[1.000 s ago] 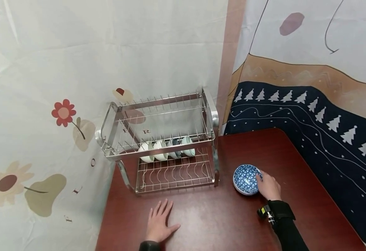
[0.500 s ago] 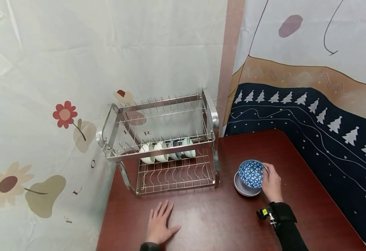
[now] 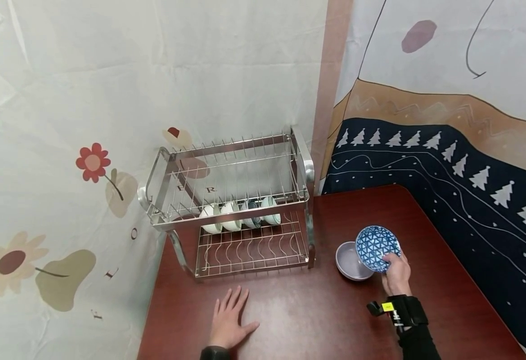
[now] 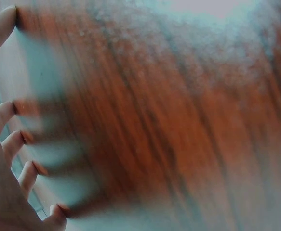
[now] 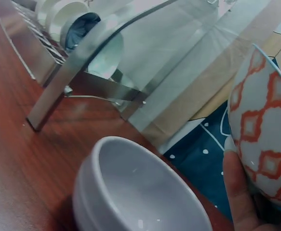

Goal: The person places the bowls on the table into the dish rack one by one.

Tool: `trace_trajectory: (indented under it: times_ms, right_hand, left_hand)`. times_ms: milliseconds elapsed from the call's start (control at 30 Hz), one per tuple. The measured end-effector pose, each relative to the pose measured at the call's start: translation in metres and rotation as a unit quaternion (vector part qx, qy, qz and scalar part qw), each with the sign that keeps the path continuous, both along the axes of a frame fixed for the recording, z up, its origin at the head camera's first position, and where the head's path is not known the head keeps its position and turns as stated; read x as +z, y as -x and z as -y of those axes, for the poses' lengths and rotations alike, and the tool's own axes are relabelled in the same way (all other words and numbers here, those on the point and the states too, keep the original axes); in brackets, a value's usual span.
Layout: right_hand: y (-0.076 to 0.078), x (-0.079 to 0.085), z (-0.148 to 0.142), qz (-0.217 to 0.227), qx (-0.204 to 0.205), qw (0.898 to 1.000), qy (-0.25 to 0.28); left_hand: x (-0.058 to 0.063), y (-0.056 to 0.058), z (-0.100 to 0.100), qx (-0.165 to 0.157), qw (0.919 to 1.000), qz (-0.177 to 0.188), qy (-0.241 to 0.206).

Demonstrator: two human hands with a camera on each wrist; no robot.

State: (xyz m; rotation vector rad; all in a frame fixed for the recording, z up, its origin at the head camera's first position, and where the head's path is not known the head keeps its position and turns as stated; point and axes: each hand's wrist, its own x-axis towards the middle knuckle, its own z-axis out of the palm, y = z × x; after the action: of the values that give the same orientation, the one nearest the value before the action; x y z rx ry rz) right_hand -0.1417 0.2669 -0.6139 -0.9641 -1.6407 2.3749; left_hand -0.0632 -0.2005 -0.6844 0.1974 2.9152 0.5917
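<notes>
My right hand (image 3: 398,274) holds a bowl (image 3: 375,246) by its rim, thumb inside and fingers beneath. Blue and white triangles cover the bowl's inside; orange diamond shapes on its outer wall (image 5: 263,125) show in the right wrist view. A plain pale lavender bowl (image 3: 349,267) stands upright on the table, just left of and partly behind the held one. My left hand (image 3: 229,320) lies on the table with its fingers spread. In the left wrist view its fingertips (image 4: 29,171) touch the wood.
A two-tier metal dish rack (image 3: 231,217) stands at the back left of the table (image 3: 299,305). Several small bowls (image 3: 231,220) sit tilted in a row on its lower tier. Printed cloth (image 3: 425,165) hangs behind and along the right side.
My right hand has lifted the patterned bowl off the lavender one and moved it to the right, tilting it on the way. My left hand stays in place.
</notes>
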Motion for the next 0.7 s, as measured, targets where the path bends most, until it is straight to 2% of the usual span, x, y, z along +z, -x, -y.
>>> trace_trajectory:
  times_ms: [267,433,500,567,633,700]
  right_hand:
    - [-0.001,-0.002,0.005,-0.011,-0.01,1.0,-0.017]
    - [-0.006,-0.001,0.013,0.001,0.035,0.998,-0.056]
    - [-0.009,-0.001,0.021,-0.007,0.065,0.995,-0.076]
    - [-0.012,-0.002,0.031,-0.014,0.096,0.99,-0.098]
    - [-0.017,-0.002,0.045,-0.014,0.114,0.985,-0.127]
    - [-0.022,-0.002,0.059,-0.009,0.138,0.979,-0.151]
  left_hand:
    - [0.001,0.0,-0.002,-0.006,0.9995,-0.031,0.005]
    - [0.01,0.009,-0.011,0.012,0.9978,-0.065,0.005]
    - [0.017,0.014,-0.023,0.018,0.9954,-0.092,-0.022]
    - [0.026,0.02,-0.038,0.012,0.9908,-0.11,-0.078]
    - [0.036,0.024,-0.058,-0.006,0.9814,-0.113,-0.155]
    - [0.045,0.027,-0.078,-0.029,0.9681,-0.092,-0.231]
